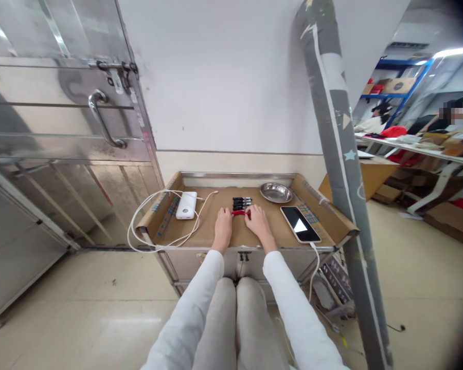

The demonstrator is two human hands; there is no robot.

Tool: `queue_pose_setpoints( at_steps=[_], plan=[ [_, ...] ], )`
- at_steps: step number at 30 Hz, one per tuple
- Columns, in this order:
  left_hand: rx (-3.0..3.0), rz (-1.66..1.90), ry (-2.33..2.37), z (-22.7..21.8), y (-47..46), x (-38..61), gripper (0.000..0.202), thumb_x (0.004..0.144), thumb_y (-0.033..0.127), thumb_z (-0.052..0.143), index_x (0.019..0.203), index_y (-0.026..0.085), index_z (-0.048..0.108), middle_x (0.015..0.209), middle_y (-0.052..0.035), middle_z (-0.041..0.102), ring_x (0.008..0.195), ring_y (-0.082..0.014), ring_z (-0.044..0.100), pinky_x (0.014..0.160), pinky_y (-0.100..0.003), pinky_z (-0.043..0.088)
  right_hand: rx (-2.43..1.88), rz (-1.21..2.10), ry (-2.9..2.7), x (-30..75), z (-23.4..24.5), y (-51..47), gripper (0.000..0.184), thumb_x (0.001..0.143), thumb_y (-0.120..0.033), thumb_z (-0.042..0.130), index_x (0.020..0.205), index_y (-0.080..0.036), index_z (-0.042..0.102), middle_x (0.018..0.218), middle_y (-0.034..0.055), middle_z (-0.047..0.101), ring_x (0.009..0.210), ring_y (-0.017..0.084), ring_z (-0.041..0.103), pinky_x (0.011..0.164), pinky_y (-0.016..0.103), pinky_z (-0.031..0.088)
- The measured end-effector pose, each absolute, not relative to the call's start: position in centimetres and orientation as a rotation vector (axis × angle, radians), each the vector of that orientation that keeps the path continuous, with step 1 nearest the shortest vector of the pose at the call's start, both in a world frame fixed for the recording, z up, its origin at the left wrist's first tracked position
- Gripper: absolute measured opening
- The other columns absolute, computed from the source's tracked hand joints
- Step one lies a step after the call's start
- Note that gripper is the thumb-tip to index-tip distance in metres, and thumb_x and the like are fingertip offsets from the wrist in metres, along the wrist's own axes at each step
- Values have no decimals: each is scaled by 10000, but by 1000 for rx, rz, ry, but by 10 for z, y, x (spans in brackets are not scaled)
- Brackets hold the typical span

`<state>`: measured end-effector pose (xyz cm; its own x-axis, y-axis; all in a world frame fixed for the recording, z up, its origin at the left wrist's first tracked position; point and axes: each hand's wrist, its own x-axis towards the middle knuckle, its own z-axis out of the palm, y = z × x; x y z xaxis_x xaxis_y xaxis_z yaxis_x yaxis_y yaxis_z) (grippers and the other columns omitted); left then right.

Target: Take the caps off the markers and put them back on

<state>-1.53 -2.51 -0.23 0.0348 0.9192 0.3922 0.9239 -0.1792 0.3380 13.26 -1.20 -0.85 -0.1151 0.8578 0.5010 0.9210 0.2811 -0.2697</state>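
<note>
A slim red marker (238, 212) lies crosswise between my two hands, low over the cardboard-covered top. My left hand (223, 227) is closed at its left end, fingertips together. My right hand (259, 224) has its fingers bent round the right end and hides part of it. Just beyond, several black markers (241, 201) with white markings lie side by side in a neat stack of rows. Behind them to the right rests a round, shallow metal bowl (275, 192), with nothing visible in it.
A white power bank (185, 205) with a looped white cable (133, 226) is on the left. At the right lies a plugged-in phone (301, 224). Raised cardboard edges (324, 205) border the cabinet top. A tall grey roll (341, 133) leans beside it; people work farther right.
</note>
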Motion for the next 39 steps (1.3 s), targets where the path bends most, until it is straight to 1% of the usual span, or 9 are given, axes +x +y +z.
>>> queue_pose_setpoints(
  at_steps=[4,10,12,16,21,24,29,35,39],
  plan=[
    [-2261,-818,-1992,-1,-26,-16,121,933,200,420,940,136,522,994,-116,555,938,-214,536,790,-314,431,-1679,-210,-1974,131,-8,-14,77,833,-184,472,881,-178,532,939,79,580,903,216,474,795,318,327],
    [-2213,-854,-2018,-2,-24,-16,159,938,174,383,938,120,532,978,-130,549,945,-229,529,801,-342,434,-1678,-220,-1994,130,-7,-15,70,836,-181,470,867,-184,533,929,71,572,888,205,469,787,308,319],
    [-2205,-973,-2042,-4,-22,-17,168,941,182,381,919,118,535,975,-127,537,944,-224,529,810,-347,438,-1656,-206,-2006,131,-6,-15,57,831,-181,477,850,-186,531,919,67,572,881,200,471,786,303,319],
    [-2215,-1381,-2023,-6,-13,-18,166,939,203,410,851,141,537,945,-85,505,887,-184,536,837,-346,446,-1586,-174,-2022,130,-4,-15,44,821,-179,479,808,-192,520,881,55,580,865,193,484,780,297,327],
    [-2363,-1698,-1836,-4,-1,-16,141,915,186,466,819,158,567,930,-48,488,805,-134,552,831,-303,462,-1530,-159,-1983,129,-3,-12,40,814,-184,467,794,-198,498,819,41,583,809,191,495,751,301,337],
    [-2498,-1715,-1666,-2,2,-12,101,895,186,510,840,177,595,906,-29,511,827,-126,567,850,-278,459,-1550,-242,-1922,130,-4,-11,60,831,-183,442,822,-191,501,822,61,583,821,210,490,751,312,344],
    [-2688,-1612,-1363,3,0,-6,71,887,192,531,883,193,602,922,-19,568,876,-121,572,870,-241,443,-1577,-321,-1885,131,-3,-10,100,877,-207,419,868,-184,515,880,94,592,855,231,486,772,332,353],
    [-2569,-1555,-1388,6,0,-9,64,876,235,553,847,195,593,886,-26,605,908,-167,550,879,-302,431,-1562,-243,-1928,131,-5,-9,134,892,-186,393,908,-172,525,912,100,592,887,233,491,802,335,363],
    [-2583,-1665,-1409,4,3,-9,55,877,185,529,854,191,578,872,-22,604,861,-149,566,830,-281,452,-1466,-161,-1971,132,-6,-7,128,892,-188,405,896,-186,533,910,84,597,874,228,489,804,333,375]
  ],
)
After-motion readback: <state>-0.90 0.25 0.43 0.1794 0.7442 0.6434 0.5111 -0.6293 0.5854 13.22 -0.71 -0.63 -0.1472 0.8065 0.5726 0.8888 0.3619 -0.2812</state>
